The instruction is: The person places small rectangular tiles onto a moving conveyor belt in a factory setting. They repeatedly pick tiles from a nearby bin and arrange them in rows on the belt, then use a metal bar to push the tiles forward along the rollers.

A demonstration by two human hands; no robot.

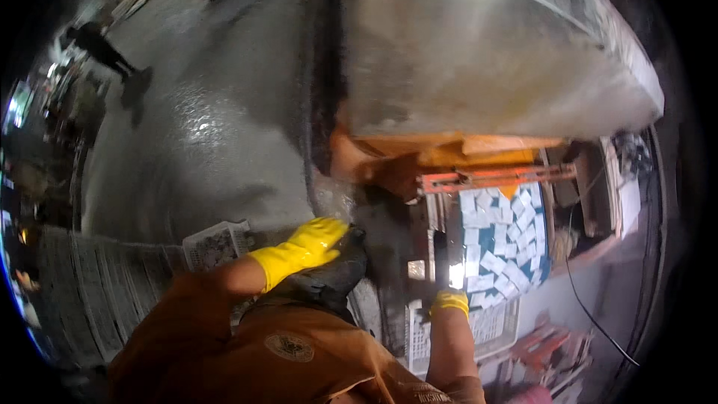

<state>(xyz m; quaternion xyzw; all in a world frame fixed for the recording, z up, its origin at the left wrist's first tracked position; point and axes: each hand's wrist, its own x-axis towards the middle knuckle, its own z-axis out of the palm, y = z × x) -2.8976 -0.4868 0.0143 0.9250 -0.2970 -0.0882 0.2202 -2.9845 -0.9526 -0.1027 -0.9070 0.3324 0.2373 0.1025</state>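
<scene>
L hand (305,247), yellow glove, lies flat w/ fingers released on a dark boot (333,273) at the wet grey floor (209,142). R hand (447,295) (mostly hidden, yellow cuff only) reaches toward a bin of white blocks (501,243) under the big steel tank (479,52); can't tell its fingers' state.

From my seat I see a wet grey floor (202,127) shining under the lights, with a person in dark clothes (101,46) standing far off at the upper left. A big steel-sided tank (479,52) fills the top, with an orange frame (479,151) beneath it. Newspaper sheets (97,284) cover the ground at lower left, and a thin black cable (591,314) trails at the right.
</scene>
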